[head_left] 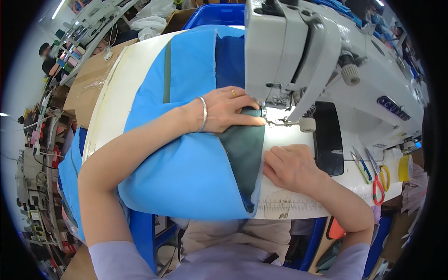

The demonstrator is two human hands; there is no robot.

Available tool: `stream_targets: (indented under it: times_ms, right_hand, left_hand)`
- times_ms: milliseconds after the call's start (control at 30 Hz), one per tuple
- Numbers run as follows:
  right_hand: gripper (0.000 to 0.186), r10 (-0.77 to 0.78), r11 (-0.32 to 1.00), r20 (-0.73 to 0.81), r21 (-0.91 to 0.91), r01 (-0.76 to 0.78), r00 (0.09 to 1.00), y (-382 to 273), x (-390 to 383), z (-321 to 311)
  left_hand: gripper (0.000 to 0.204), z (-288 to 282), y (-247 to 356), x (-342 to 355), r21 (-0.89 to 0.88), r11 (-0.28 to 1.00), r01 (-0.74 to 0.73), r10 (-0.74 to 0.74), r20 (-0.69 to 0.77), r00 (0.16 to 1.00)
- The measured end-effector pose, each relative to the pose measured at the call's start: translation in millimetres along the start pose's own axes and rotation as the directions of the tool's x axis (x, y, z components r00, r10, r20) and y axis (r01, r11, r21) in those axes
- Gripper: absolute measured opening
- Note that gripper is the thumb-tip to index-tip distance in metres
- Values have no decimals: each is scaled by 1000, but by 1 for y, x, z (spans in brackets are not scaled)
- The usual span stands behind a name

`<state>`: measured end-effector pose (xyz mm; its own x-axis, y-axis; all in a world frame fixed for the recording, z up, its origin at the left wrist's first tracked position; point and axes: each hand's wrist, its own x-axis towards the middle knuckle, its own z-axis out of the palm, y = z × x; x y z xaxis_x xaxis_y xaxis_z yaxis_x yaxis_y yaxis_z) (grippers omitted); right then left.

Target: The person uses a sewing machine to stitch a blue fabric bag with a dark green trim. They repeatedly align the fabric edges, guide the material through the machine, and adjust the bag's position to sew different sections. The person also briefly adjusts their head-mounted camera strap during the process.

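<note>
A large piece of bright blue fabric [182, 184] with a dark green panel [245, 144] lies over the white sewing table [123, 95] and hangs past its front edge. My left hand [224, 110] presses on the fabric just left of the presser foot [278, 105], its fingers spread around a small green fold. A silver bangle and a ring are on this arm and hand. With curled fingers, my right hand [294, 165] pinches the green panel's right edge, nearer to me than the needle area. The white sewing machine [275, 51] stands over the lit stitching spot.
Scissors with red handles [378, 191], a yellow-handled pair [385, 177] and thread snips [361, 168] lie at the right. Beside them is a yellow tape roll [405, 168]. A blue bin [217, 15] stands behind the table; cardboard [93, 84] adjoins its left side. Another person sits far left.
</note>
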<state>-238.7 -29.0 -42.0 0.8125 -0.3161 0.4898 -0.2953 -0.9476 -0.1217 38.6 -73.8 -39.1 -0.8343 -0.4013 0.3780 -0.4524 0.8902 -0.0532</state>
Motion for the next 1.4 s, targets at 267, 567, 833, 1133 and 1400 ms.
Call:
stream_targets:
  times_ms: [267,567,833,1133,1400]
  right_hand:
    - [21,16,1000,-221,26,-11,975,4,-1,5]
    - [35,101,861,-91,507,-41,991,-56,-9,-5]
    - [52,330,93,380,898,-430,864,-152,-1,-28]
    - [54,291,694,-177,716,-80,940,-223,-34,33]
    - [40,485,511,-7,814,-277,875,-221,-86,41]
  left_hand:
    - [47,-55,12,6,87,991,105,-98,-79,992]
    - [60,-138,51,-144,97,-258,961,-935,227,-274]
    - [54,-211,119,-159,-358,314,880,-894,-423,147]
    - [58,-192,284,-261,-871,-194,450,-890,-36,-455]
    - [57,-196,226,-136,-142,598,789,-537,-802,263]
